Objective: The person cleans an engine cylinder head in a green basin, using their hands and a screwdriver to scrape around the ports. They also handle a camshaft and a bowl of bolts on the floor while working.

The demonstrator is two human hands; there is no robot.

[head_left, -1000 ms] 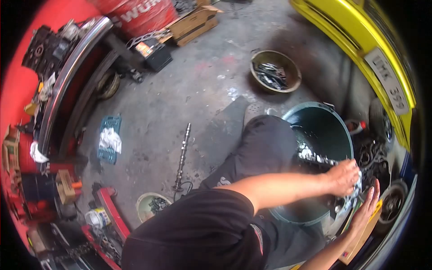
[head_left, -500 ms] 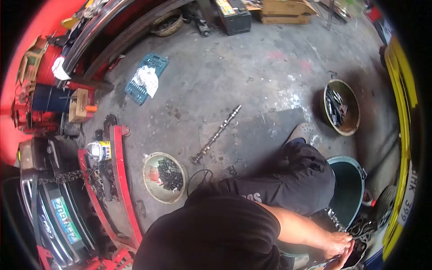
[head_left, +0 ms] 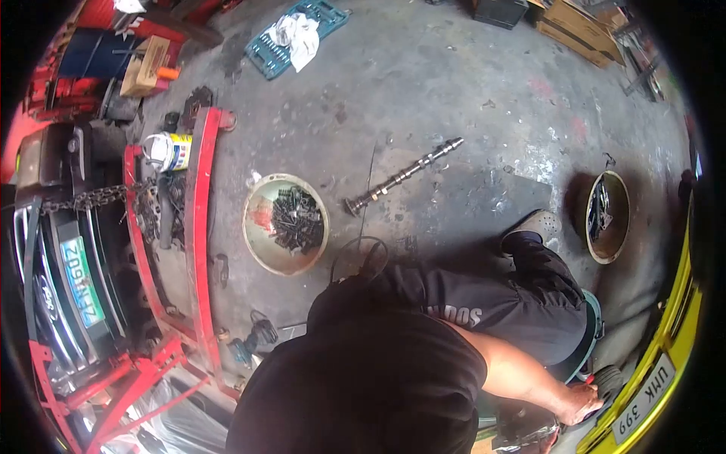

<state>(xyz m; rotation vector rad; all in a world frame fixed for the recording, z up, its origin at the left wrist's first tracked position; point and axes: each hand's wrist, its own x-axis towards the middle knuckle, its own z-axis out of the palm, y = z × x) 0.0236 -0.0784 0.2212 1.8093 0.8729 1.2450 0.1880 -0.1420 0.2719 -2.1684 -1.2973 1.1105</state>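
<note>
My left hand [head_left: 581, 404] reaches out at the lower right with its fingers curled down. They close on something dark beside the yellow bumper, too small and hidden to make out. What seems to be part of my right hand [head_left: 553, 439] shows at the bottom edge, blurred and mostly hidden, so its fingers cannot be read. Below my left forearm are blurred, shiny parts [head_left: 522, 427]. A dark green tub [head_left: 592, 333] stands behind my bent knee, largely covered by the leg. A small red item [head_left: 590, 380] lies just above my left hand.
A camshaft [head_left: 404, 176] lies on the floor. One basin [head_left: 321, 250] holds dark metal parts; another basin [head_left: 622, 219] holds tools. A blue socket set case [head_left: 261, 57] bears a white cloth. Red stand [head_left: 201, 189] at left, yellow bumper [head_left: 681, 325] at right.
The view has shifted, so the floor objects sit differently in it. My left hand has moved away from my right hand, toward the yellow bumper. The tub is now more hidden.
</note>
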